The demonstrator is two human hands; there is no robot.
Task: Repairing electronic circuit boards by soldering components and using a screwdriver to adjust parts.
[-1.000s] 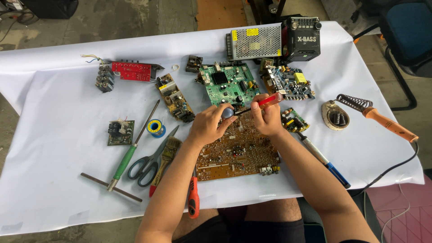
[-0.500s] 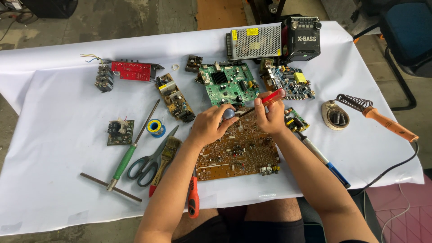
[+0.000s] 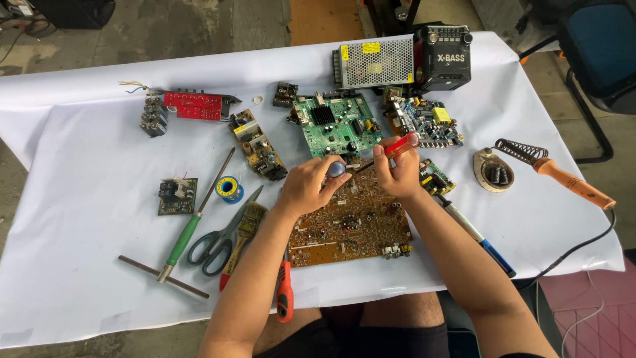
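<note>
1. A brown circuit board (image 3: 351, 222) lies flat near the table's front middle, under both hands.
2. The left hand (image 3: 306, 185) rests on the board's top-left edge, its fingertips pinching a small blue-grey round part (image 3: 336, 168).
3. The right hand (image 3: 396, 174) is closed around a red-handled screwdriver (image 3: 401, 144), its tip slanting toward the round part.
4. At 12 o'clock from the board a green circuit board (image 3: 336, 122) sits just beyond the hands; at 1 o'clock lies a blue-and-yellow board (image 3: 426, 121).
5. At 9 o'clock lie a paintbrush (image 3: 246, 229), scissors (image 3: 215, 242) and a green-handled screwdriver (image 3: 192, 222).
6. At 3 o'clock a blue-tipped pen tool (image 3: 477, 232) runs beside the right forearm; further off, a soldering iron (image 3: 570, 182) rests on its stand.
7. The white table cover (image 3: 79, 265) shows bare room at the far left, with its front edge close below the board.
</note>
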